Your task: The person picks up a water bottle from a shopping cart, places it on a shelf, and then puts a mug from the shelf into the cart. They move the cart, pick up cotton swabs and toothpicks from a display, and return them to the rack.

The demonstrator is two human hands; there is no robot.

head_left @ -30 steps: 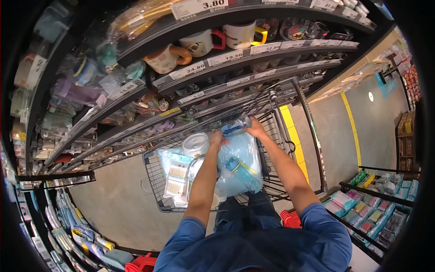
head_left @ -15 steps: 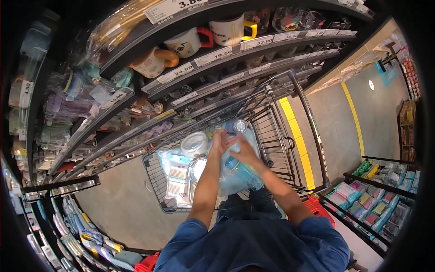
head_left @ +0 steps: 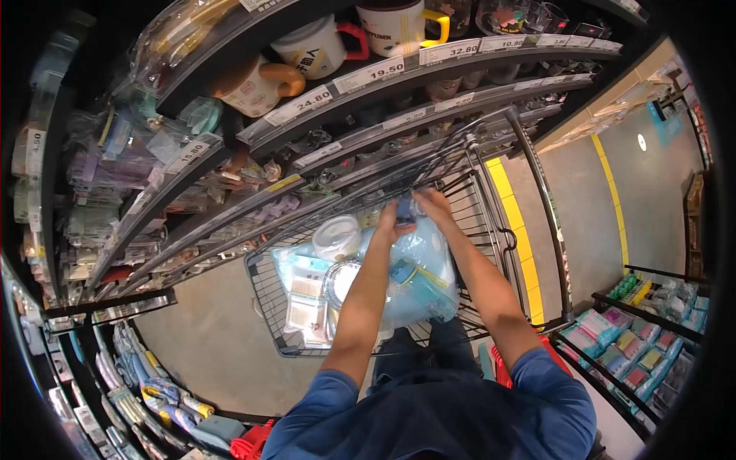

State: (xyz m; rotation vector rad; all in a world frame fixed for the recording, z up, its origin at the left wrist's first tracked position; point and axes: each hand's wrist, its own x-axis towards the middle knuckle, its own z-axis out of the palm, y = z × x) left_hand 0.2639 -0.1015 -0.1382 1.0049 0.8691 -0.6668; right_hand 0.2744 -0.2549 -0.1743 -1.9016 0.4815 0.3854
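Note:
Both hands are together at the far side of a wire shopping cart (head_left: 263, 307), around a small bluish, see-through item (head_left: 405, 208) whose kind I cannot tell. My left hand (head_left: 393, 223) has its fingers wrapped on the near left side of it. My right hand (head_left: 432, 205) grips from the right. Beneath them lies a large light-blue plastic-wrapped pack (head_left: 418, 247). A clear blue bottle (head_left: 425, 287) with a teal cap rests on that pack, nearer my body. Left of my forearm are a clear round tub (head_left: 337, 238), a silvery round stack (head_left: 342, 284) and a pack of cotton swabs (head_left: 306, 295).
Shelves with mugs (head_left: 307, 50) and price tags (head_left: 386, 71) rise just beyond the cart. The cart's handlebar (head_left: 537, 199) is at right, over a floor with yellow stripes (head_left: 515, 230). Packaged goods (head_left: 629, 345) fill a rack at lower right.
My hands have moved away from my body and slightly right, and now close around the bluish item. The view has shifted a little, with the cart appearing farther right.

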